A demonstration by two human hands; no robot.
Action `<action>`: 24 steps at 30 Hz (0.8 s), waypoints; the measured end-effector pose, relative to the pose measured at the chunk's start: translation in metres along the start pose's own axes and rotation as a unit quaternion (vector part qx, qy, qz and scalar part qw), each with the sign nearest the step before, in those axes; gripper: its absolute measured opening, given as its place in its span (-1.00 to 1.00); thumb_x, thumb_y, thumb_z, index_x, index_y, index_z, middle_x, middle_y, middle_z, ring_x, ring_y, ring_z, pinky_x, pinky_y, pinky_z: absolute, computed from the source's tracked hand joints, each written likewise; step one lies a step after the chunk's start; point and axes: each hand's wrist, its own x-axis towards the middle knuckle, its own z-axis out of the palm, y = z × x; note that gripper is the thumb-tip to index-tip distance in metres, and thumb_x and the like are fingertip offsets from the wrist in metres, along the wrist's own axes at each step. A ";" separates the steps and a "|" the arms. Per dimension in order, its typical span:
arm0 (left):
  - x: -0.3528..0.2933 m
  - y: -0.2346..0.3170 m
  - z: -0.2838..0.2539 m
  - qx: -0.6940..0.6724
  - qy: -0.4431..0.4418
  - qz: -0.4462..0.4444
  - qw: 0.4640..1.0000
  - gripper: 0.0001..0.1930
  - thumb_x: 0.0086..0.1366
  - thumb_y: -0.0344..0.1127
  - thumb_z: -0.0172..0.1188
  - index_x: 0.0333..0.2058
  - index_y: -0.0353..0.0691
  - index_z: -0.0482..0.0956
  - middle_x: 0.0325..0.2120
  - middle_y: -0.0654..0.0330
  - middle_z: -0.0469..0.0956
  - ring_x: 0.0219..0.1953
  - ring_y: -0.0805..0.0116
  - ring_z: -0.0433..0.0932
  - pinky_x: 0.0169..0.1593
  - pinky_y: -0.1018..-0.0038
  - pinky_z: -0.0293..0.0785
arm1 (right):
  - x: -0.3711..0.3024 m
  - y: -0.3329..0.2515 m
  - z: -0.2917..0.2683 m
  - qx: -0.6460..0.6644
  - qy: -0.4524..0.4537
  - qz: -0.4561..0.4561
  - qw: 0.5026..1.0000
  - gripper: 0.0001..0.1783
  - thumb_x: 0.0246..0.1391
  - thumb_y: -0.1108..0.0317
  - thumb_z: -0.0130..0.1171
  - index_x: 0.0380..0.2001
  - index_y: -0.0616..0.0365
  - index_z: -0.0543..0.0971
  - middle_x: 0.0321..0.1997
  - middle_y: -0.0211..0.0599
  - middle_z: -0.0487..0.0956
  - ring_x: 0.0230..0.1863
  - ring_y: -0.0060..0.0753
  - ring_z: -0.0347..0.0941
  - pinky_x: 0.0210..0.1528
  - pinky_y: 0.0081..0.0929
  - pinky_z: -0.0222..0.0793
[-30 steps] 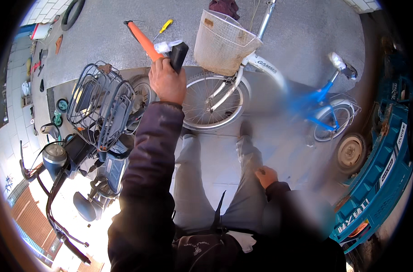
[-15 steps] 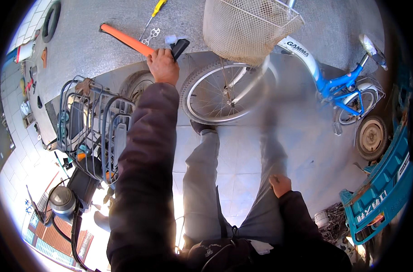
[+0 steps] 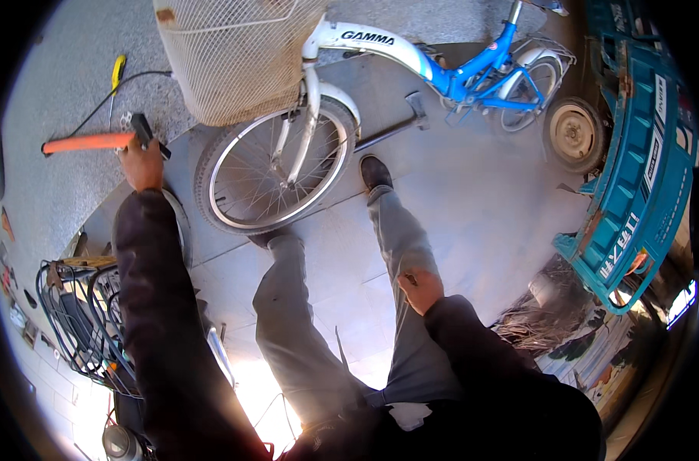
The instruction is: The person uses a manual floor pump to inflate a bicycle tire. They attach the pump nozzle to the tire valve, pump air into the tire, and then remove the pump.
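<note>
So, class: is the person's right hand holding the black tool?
No, the right hand rests on the thigh; the left hand grips the black tool.

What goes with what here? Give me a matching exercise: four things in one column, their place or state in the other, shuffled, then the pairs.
Things
1. orange-handled hammer
2. wire basket
3. yellow-handled screwdriver
4. right hand

Places or states
A. lying on the ground, far up on the left
B. resting on the person's right thigh
C. gripped in the left hand
D. mounted above the bicycle's front wheel

Pairs: 1-C, 2-D, 3-A, 4-B
</note>
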 end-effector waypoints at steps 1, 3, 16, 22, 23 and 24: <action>-0.022 0.005 -0.002 -0.010 -0.010 -0.024 1.000 -0.58 0.01 -0.12 0.22 -0.20 -0.26 0.52 -0.26 -0.13 0.48 -0.18 -0.12 0.44 -0.10 0.17 0.36 | 0.005 0.011 0.000 -0.033 -0.010 -0.016 0.999 -0.74 0.01 0.16 0.08 -0.35 0.10 0.57 -0.55 -0.20 0.57 -0.54 -0.27 0.53 -0.40 -0.37 0.41; -0.069 -0.001 0.000 -0.043 -0.080 -0.011 0.996 -0.62 0.03 -0.14 0.21 -0.26 -0.31 0.52 -0.32 -0.07 0.51 -0.22 -0.08 0.44 -0.12 0.16 0.35 | 0.014 0.031 0.002 -0.082 0.009 -0.086 0.993 -0.72 0.01 0.13 0.07 -0.33 0.07 0.56 -0.56 -0.20 0.57 -0.48 -0.23 0.53 -0.36 -0.35 0.41; -0.323 0.133 -0.130 -0.162 -0.327 -0.142 0.920 -0.72 0.02 -0.29 0.20 -0.31 -0.35 0.54 -0.42 0.04 0.60 -0.33 0.24 0.59 -0.20 0.43 0.47 | 0.040 -0.002 -0.127 0.147 -0.066 -0.087 0.983 -0.76 0.01 0.28 0.11 -0.32 0.22 0.55 -0.50 -0.25 0.58 -0.56 -0.48 0.51 -0.43 -0.54 0.43; -0.330 0.222 -0.164 -0.225 -0.363 -0.077 0.901 -0.73 0.04 -0.32 0.20 -0.28 -0.36 0.52 -0.45 0.09 0.58 -0.37 0.35 0.56 -0.25 0.49 0.45 | 0.054 0.075 -0.215 0.225 -0.017 -0.002 0.974 -0.67 0.01 0.22 0.07 -0.26 0.26 0.52 -0.44 -0.24 0.58 -0.57 -0.44 0.49 -0.54 -0.51 0.42; -0.331 0.225 -0.162 -0.261 -0.376 -0.075 0.886 -0.73 0.05 -0.33 0.19 -0.28 -0.36 0.52 -0.46 0.12 0.58 -0.40 0.39 0.55 -0.27 0.52 0.44 | 0.054 0.100 -0.221 0.232 0.002 0.015 0.973 -0.67 0.01 0.22 0.07 -0.26 0.26 0.53 -0.43 -0.23 0.58 -0.56 -0.44 0.50 -0.54 -0.49 0.43; -0.331 0.225 -0.159 -0.272 -0.374 -0.063 0.884 -0.74 0.05 -0.34 0.19 -0.28 -0.36 0.52 -0.48 0.13 0.57 -0.42 0.41 0.53 -0.29 0.54 0.43 | 0.054 0.128 -0.227 0.236 0.005 0.029 0.971 -0.67 0.01 0.23 0.06 -0.25 0.26 0.53 -0.42 -0.23 0.58 -0.54 -0.44 0.51 -0.53 -0.49 0.44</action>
